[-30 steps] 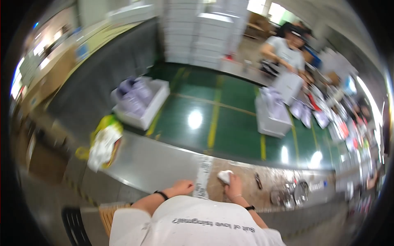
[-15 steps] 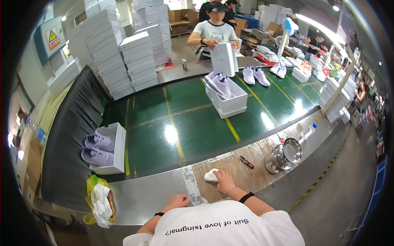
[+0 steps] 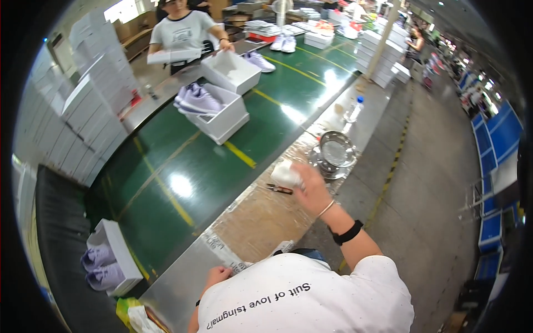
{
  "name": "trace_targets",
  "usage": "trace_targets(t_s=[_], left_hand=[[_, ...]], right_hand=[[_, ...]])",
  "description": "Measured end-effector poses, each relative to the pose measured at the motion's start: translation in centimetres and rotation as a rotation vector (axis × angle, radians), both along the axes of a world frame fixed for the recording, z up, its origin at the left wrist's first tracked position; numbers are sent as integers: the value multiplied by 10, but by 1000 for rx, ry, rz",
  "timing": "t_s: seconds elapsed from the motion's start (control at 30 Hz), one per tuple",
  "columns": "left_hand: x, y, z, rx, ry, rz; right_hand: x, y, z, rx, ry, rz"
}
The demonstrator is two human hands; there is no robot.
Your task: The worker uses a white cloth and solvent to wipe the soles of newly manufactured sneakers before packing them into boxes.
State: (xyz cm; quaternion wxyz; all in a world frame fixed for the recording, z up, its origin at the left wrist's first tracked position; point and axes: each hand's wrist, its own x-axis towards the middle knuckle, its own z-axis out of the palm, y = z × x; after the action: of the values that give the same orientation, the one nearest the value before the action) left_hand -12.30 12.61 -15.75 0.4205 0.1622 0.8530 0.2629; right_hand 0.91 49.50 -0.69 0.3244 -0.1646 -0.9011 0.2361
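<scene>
My right hand is closed on a white cloth, just above the ledge. Under and beside the cloth are small snips with dark handles. A stack of steel bowls stands just beyond that hand, one with a perforated bottom. My left hand rests with curled fingers near the front of the metal ledge, by printed clear tape; nothing shows in it. On the green conveyor, lilac sneakers sit in a white shoebox. Another pair of sneakers lies in a white box at the lower left.
Across the green belt, a person handles another white box. Tall stacks of white boxes rise at the left. A blue-capped bottle stands farther along the ledge. A yellow-green bag lies at the lower left.
The view has swung to the right. My right hand has carried the cloth along the ledge past the snips, toward the bowls. The person opposite has lowered the white box to the belt.
</scene>
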Motion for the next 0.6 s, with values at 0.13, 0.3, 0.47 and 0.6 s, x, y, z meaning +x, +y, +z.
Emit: trace_targets(t_s=[0.13, 0.3, 0.47, 0.6], left_hand=[[-10, 12, 4, -13, -142, 2], [-9, 17, 9, 47, -285, 62], [-3, 18, 20, 40, -243, 145], [3, 16, 23, 75, -241, 186]], right_hand=[[37, 64, 32, 70, 72, -347], [66, 122, 20, -1178, 446, -125], [64, 115, 20, -1639, 699, 170], [63, 111, 24, -1626, 761, 227]])
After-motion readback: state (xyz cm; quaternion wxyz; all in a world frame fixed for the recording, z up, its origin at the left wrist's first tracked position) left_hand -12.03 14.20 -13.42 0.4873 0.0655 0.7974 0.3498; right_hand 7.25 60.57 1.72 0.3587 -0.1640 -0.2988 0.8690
